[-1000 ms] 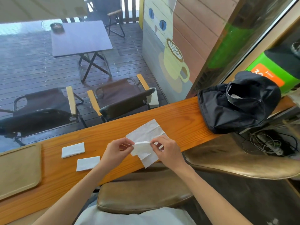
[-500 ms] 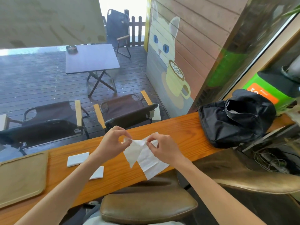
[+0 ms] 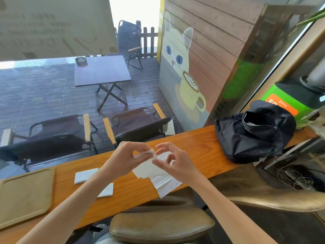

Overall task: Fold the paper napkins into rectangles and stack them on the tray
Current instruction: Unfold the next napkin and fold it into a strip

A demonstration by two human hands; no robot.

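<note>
A white paper napkin point(image 3: 161, 180) is held over the wooden counter point(image 3: 193, 143), its lower part draped past the counter's near edge. My left hand point(image 3: 126, 160) pinches its upper corner between thumb and fingers. My right hand point(image 3: 175, 163) pinches the napkin just right of that, fingers curled. Two folded white napkin rectangles lie on the counter: one point(image 3: 85, 175) further back, one point(image 3: 107, 191) nearer, partly hidden by my left forearm. A tan tray point(image 3: 22, 194) with a raised rim sits at the counter's left end, with no napkin on it.
A black bag point(image 3: 253, 132) slumps on the counter at the right. Brown padded stools point(image 3: 161, 226) stand below the near edge. Beyond the counter are folding chairs point(image 3: 52, 131) and a deck table. Cables lie on a shelf at the right.
Both hands lifted the napkin off the counter and drew its top corner together; the spread sheet now hangs crumpled between them. The camera tilted up.
</note>
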